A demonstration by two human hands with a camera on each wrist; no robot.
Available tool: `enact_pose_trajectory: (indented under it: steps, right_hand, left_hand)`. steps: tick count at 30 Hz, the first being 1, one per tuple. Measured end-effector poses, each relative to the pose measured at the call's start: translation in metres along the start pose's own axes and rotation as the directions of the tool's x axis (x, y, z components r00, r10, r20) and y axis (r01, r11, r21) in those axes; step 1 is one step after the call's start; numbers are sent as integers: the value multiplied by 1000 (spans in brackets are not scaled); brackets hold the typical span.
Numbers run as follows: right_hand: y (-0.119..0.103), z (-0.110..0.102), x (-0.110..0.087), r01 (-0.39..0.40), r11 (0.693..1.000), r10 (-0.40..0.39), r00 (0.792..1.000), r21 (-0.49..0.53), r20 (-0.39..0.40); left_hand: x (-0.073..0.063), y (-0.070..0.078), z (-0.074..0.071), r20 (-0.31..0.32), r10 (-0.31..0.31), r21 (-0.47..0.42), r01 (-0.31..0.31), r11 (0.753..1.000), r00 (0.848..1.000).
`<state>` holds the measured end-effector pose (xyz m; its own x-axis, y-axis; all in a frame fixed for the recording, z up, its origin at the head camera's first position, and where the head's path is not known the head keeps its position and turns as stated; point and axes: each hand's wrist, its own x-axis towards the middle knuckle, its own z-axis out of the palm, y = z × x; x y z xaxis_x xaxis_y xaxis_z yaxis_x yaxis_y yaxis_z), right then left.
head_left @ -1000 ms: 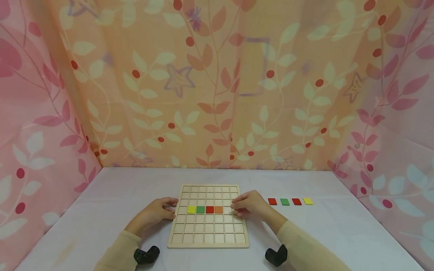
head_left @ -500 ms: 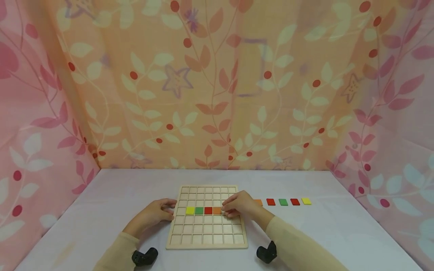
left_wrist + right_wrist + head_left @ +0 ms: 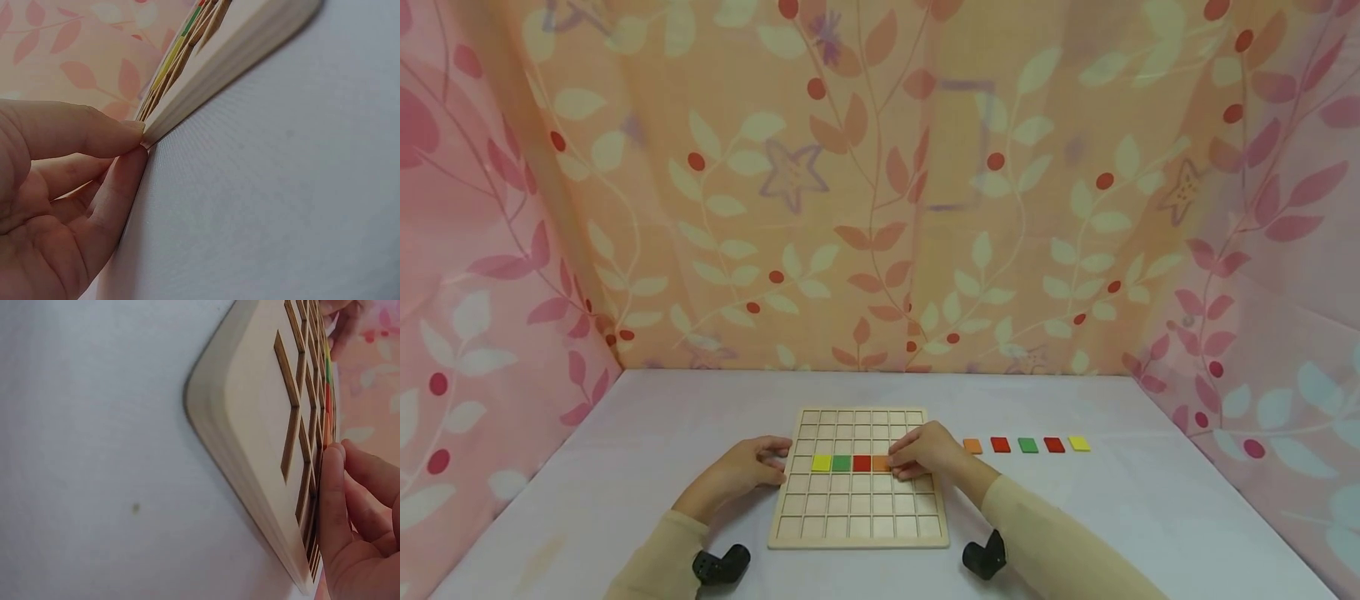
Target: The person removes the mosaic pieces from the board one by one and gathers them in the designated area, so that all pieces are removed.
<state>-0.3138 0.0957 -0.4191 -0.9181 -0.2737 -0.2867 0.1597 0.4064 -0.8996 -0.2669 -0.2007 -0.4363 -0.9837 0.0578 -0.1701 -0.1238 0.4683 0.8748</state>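
A pale wooden grid board lies on the white table. One of its rows carries a yellow tile, a green tile, a red tile and an orange tile. My left hand holds the board's left edge, thumb and fingertips against it; in the left wrist view the thumb tip meets the rim. My right hand reaches over the board's right side, thumb and index fingertips together at the orange tile's right end. Those fingertips hide whether anything is pinched between them.
To the right of the board lies a line of loose tiles: orange, red, green, another red and yellow. Patterned cloth encloses the table at the back and sides.
My right hand has moved left from the board's right edge to the orange tile in the row, uncovering the loose orange tile beside the board. My left hand stays at the left edge.
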Motion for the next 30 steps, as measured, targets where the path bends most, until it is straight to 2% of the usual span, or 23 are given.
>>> enact_pose_trajectory:
  steps: [12, 23, 30]
  right_hand:
    - [-2, 3, 1, -17, 999, 16, 999, -41, -30]
    - [-2, 6, -1, -7, 1000, 8, 999, 28, -35]
    - [-3, 4, 0, -19, 1000, 19, 998, -4, -62]
  left_hand:
    - [0, 1, -1, 9, 11, -27, -11, 1000, 1000]
    - [-1, -3, 2, -7, -9, -4, 9, 1000, 1000]
    - [-1, -1, 1, -10, -4, 1, 4, 1000, 1000]
